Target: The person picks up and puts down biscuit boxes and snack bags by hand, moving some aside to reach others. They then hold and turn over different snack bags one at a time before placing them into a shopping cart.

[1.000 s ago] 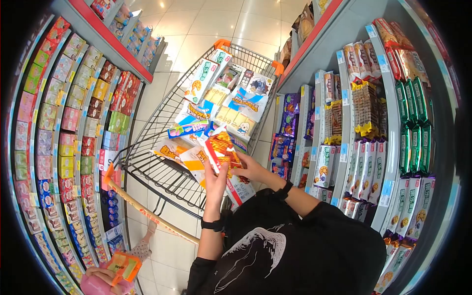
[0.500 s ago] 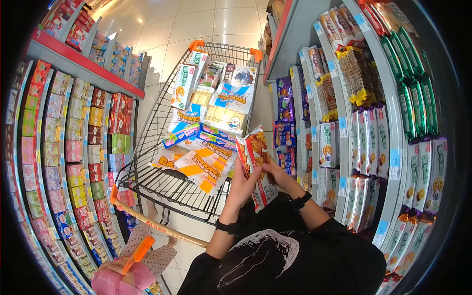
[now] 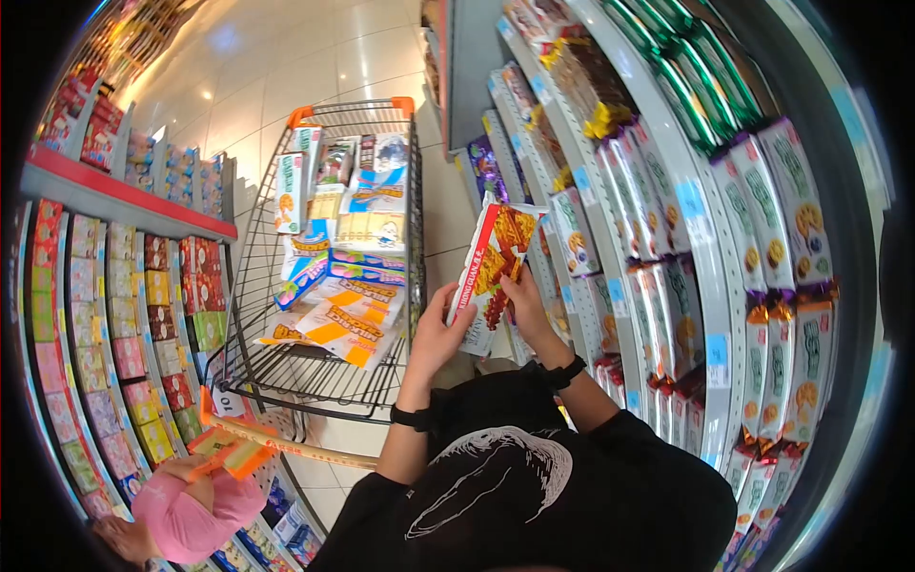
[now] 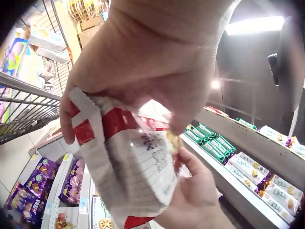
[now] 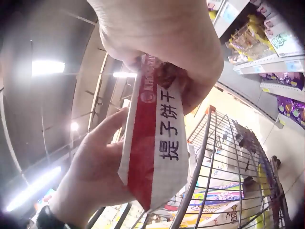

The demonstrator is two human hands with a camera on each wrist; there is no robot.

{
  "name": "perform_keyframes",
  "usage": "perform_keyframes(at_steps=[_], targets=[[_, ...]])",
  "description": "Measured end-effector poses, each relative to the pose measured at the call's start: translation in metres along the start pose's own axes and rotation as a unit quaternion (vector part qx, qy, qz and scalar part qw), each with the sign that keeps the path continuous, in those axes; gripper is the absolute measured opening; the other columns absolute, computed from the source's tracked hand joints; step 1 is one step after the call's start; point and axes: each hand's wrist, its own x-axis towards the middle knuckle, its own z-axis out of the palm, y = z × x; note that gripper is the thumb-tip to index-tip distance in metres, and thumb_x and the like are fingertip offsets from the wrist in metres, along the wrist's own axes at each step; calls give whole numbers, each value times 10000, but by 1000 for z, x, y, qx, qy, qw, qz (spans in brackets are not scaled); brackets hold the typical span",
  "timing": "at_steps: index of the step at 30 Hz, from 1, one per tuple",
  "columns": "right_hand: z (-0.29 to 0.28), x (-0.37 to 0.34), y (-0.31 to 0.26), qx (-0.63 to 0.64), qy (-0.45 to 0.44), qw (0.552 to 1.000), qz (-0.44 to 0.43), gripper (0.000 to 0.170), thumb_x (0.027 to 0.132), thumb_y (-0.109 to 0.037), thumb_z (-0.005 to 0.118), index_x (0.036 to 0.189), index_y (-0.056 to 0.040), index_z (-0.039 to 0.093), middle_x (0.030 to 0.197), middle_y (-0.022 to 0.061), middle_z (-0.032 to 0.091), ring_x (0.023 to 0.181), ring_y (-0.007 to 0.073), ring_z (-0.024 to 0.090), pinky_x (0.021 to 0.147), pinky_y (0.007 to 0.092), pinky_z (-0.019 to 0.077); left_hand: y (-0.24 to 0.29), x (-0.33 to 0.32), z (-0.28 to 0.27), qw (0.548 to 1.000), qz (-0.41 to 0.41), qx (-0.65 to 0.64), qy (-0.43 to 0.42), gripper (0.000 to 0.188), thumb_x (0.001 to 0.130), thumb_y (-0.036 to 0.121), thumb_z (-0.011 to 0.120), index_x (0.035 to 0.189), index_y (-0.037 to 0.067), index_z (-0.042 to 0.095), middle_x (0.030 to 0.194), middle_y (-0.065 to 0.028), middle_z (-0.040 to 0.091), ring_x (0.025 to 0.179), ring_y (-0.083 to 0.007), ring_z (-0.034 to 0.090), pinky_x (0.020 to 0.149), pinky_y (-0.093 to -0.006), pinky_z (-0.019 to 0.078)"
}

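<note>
Both hands hold a red-and-white packet of raisin biscuits (image 3: pixel 500 250) in front of the body, beside the cart's right edge. My left hand (image 3: pixel 438 334) grips its lower left side, and my right hand (image 3: pixel 529 305) pinches its right side. In the head view the front with pictured biscuits faces up. A white printed back or side with a red band shows on the packet (image 4: pixel 138 162) in the left wrist view. Large dark characters run along the packet's narrow side (image 5: pixel 167 129) in the right wrist view. Some fingers are hidden behind the packet.
A wire shopping cart (image 3: pixel 416 181) with an orange-ended handle (image 3: pixel 295 446) stands at left, holding several snack packs (image 3: pixel 348 319). Shelves of biscuits (image 3: pixel 658 191) rise close on the right, boxed goods (image 3: pixel 124 315) on the left. A person in pink (image 3: pixel 195 515) is beside the handle.
The view has turned right, so the cart sits further left in it. The packet has moved away from over the cart toward the right shelves, and its biscuit-picture face is turned up more fully.
</note>
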Motion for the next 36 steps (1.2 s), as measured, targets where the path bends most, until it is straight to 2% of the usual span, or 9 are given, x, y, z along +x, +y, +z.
perform_keyframes(at_steps=[2,4,7,14,16,18,22,32,36], targets=[[-10,-27,-12,29,7,1000,0,490,911,-108,520,1342,-10,309,1271,71,465,1159,143,451,1009,298,338,6,-6,6,987,-33,145,-62,407,918,230,555,1229,-19,468,1124,-113,598,1003,-159,575,842,-276,452],[-15,-56,-28,18,6,1000,-22,530,871,-30,558,1333,-14,300,1245,81,473,1164,153,449,1011,320,347,-2,-10,9,986,-65,33,-151,453,1003,370,310,1227,25,501,1139,-93,587,1048,-169,545,870,-295,425],[-24,-110,-34,-49,-19,995,-82,599,811,4,621,1311,-6,290,1209,103,475,1129,187,505,959,355,427,-2,-20,17,971,-134,-40,-192,595,995,472,197,1275,33,486,1077,-61,602,985,-164,557,889,-299,427],[-53,-218,-26,-194,87,969,-126,620,794,-89,690,1298,-11,337,1177,107,514,1031,182,561,860,323,477,-15,-17,39,969,-20,96,-225,508,979,436,351,1194,17,541,862,-74,633,729,-138,589,695,-268,471],[-53,-255,-49,-128,118,974,-144,611,774,-140,718,1266,-23,375,1128,97,543,976,168,565,814,314,480,-11,-24,53,959,10,166,-230,444,970,379,430,1195,10,533,798,-45,606,666,-105,566,619,-232,460],[-59,-291,-59,-248,118,955,-114,526,780,-78,696,1207,-35,393,1177,101,535,1030,134,544,839,311,477,-14,-26,60,957,14,141,-254,497,973,438,385,1192,17,531,703,-25,582,606,-100,549,584,-227,449],[-63,-339,-58,-230,190,939,-173,481,770,-83,710,1145,-41,412,1112,88,576,970,118,553,815,297,480,-30,-24,80,941,-10,121,-314,643,950,571,280,1186,32,538,667,-20,571,572,-104,547,559,-226,440],[-35,-385,-25,-36,364,891,-270,512,790,-58,696,1206,-38,397,1138,108,575,1061,161,567,849,319,496,-25,-120,150,772,27,85,-629,461,926,352,529,1237,14,499,1036,-67,595,955,-135,562,811,-286,461],[-29,-388,-16,-34,407,861,-303,481,807,-3,660,1209,-47,399,1160,94,573,1043,154,577,853,305,490,-34,-145,147,734,-13,139,-664,455,888,263,606,1237,-3,487,1081,-67,577,975,-119,536,832,-282,450]])
